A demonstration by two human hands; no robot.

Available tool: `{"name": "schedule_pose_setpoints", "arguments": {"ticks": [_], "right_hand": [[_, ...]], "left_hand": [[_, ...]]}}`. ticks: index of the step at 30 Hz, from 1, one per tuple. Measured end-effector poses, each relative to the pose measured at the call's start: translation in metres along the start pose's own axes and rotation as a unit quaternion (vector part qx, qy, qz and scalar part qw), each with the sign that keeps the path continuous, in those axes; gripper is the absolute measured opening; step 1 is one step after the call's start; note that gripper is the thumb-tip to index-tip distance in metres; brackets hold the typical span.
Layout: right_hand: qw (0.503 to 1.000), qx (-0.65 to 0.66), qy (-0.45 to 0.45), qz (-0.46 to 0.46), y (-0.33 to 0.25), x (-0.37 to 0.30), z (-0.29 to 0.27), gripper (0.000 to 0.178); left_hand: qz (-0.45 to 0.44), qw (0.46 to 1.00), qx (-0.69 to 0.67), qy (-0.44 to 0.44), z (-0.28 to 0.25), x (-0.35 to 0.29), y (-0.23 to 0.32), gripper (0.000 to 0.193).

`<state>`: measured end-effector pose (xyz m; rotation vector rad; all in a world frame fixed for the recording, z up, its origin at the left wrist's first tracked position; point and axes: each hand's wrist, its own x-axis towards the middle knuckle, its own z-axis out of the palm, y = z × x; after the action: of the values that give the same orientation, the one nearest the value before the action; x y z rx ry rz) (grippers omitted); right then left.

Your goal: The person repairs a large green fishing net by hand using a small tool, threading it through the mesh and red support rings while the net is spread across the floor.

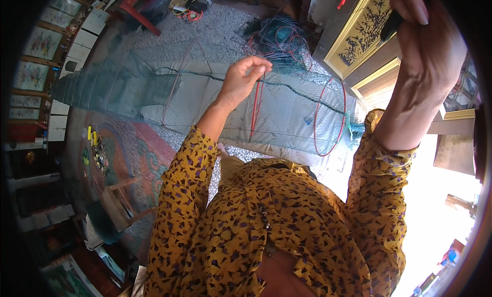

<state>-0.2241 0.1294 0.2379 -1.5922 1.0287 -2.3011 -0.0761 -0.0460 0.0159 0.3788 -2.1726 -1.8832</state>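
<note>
A long tube-shaped green fishing net (pixel 200 99) with hoops stretches from the far left to the right in front of me. A dark green cord (pixel 302 93) runs along its side. My left hand (pixel 242 81) is over the net's middle, beside a red hoop (pixel 255 107). Its thumb and forefinger are pinched together; what they hold, if anything, is too small to make out. My right hand (pixel 428 45) is raised at the upper right, away from the net, with its fingers bent together. Whatever they grip cannot be made out. Another red hoop (pixel 344 117) rounds the net's right end.
A heap of folded green netting with red hoops (pixel 282 35) lies beyond the net. Framed panels (pixel 359 35) lean at the right. A red wooden leg (pixel 141 17) and tangled cables (pixel 189 10) are at the back. A patterned rug (pixel 138 153) lies at the left.
</note>
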Motion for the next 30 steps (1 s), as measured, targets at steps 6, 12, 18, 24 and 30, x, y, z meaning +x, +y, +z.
{"name": "schedule_pose_setpoints", "arguments": {"ticks": [6,12,18,24,30], "right_hand": [[0.961,-0.229,-0.032,0.15,0.058,-0.072,0.007,0.007],[0.813,-0.503,-0.193,0.221,0.124,-0.134,-0.006,0.007],[0.791,-0.516,-0.224,0.241,0.148,-0.147,-0.005,0.007],[0.832,-0.389,-0.153,0.365,0.167,-0.16,-0.004,0.008],[0.853,-0.328,-0.05,0.404,0.192,-0.167,0.02,0.015]], "left_hand": [[0.098,0.99,0.104,-0.014,-0.015,-0.024,0.018,0.009],[0.196,0.931,0.309,-0.01,-0.009,-0.042,0.012,0.007],[0.164,0.95,0.261,0.045,-0.007,-0.043,0.001,0.007],[0.014,0.993,0.12,0.013,-0.011,-0.041,-0.012,0.01],[-0.066,0.997,-0.027,0.007,-0.014,-0.043,-0.021,0.012]]}}
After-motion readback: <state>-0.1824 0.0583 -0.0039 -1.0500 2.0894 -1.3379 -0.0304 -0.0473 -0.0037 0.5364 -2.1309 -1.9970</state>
